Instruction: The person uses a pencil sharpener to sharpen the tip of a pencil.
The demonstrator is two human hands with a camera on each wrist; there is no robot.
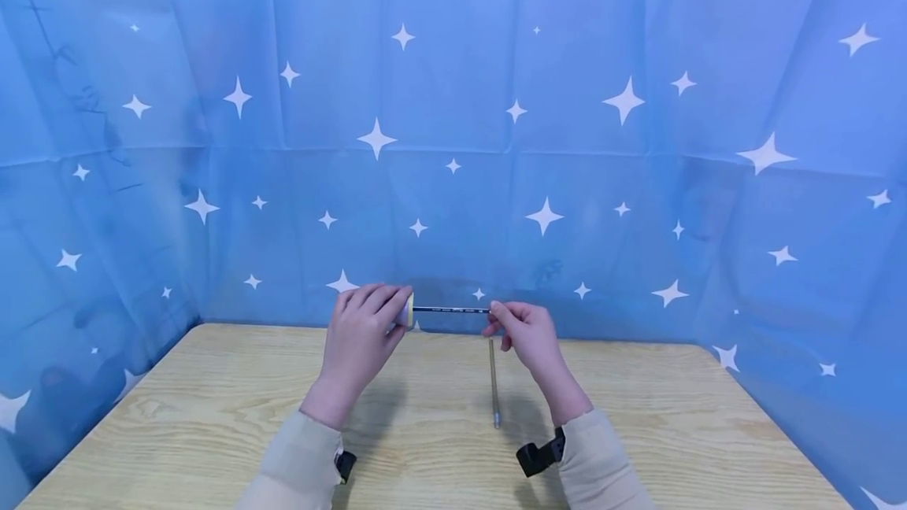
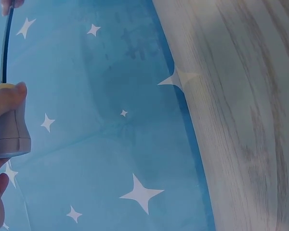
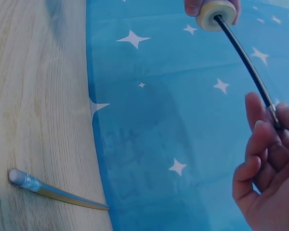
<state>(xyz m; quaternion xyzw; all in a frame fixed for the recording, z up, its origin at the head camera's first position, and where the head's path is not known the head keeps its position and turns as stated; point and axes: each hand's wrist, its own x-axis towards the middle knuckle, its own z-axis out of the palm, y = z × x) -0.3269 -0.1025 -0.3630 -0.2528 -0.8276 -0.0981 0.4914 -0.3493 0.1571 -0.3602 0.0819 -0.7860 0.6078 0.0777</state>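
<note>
My left hand [image 1: 361, 341] grips a small pencil sharpener [image 2: 12, 129], pale grey-lavender with a flared base and a yellow rim. A dark pencil [image 1: 448, 310] runs level from the hole in that rim across to my right hand [image 1: 527, 334]. Thumb and fingers of the right hand pinch the pencil's outer end, with the other fingers loosely curled below. The pencil's inner end is hidden inside the sharpener [image 3: 216, 15]. Both hands are raised over the far part of the table.
A second pencil [image 1: 494, 388], with a pale eraser in a metal band [image 3: 25, 180], lies on the wooden table [image 1: 212, 400] below the right hand. Blue cloth with white stars [image 1: 453, 101] hangs behind the table and along both sides.
</note>
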